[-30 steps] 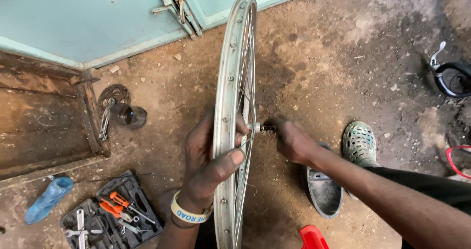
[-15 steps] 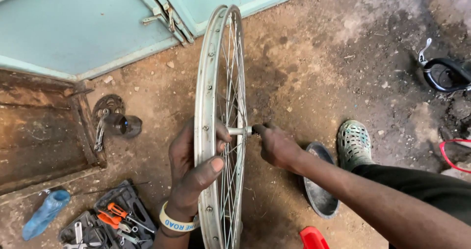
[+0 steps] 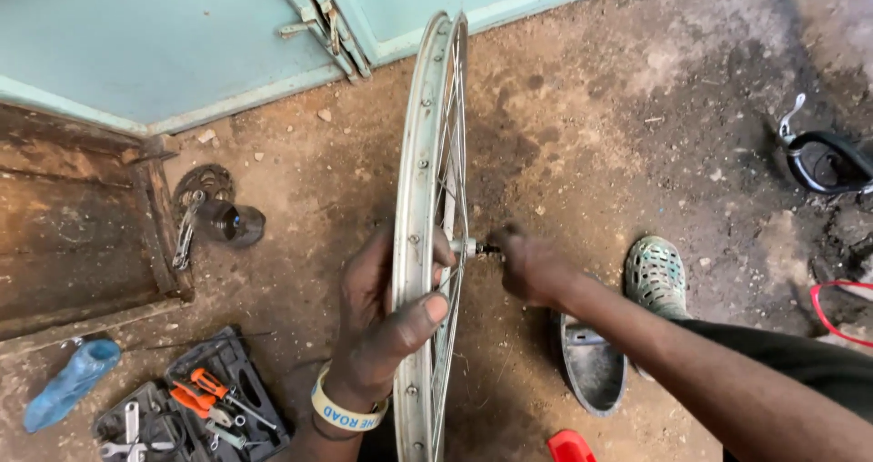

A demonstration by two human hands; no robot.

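Note:
A silver spoked bicycle wheel (image 3: 420,162) stands upright on the dirt floor, seen edge-on. My left hand (image 3: 382,316) grips its rim from the left, thumb hooked over the metal, with a yellow wristband below. My right hand (image 3: 527,264) reaches in from the right, its fingers pinched on the axle end (image 3: 475,247) that sticks out of the hub.
An open black tool case (image 3: 195,407) with orange screwdrivers lies bottom left beside a blue bottle (image 3: 68,382). A chainring and crank (image 3: 211,209) sit by a wooden board. A green clog (image 3: 657,273), a dark sandal (image 3: 591,371), a black part (image 3: 827,162) and a red object (image 3: 571,447) lie right.
The view has shifted a little, so the wheel appears further left. My hands keep their grips on the rim and the axle end.

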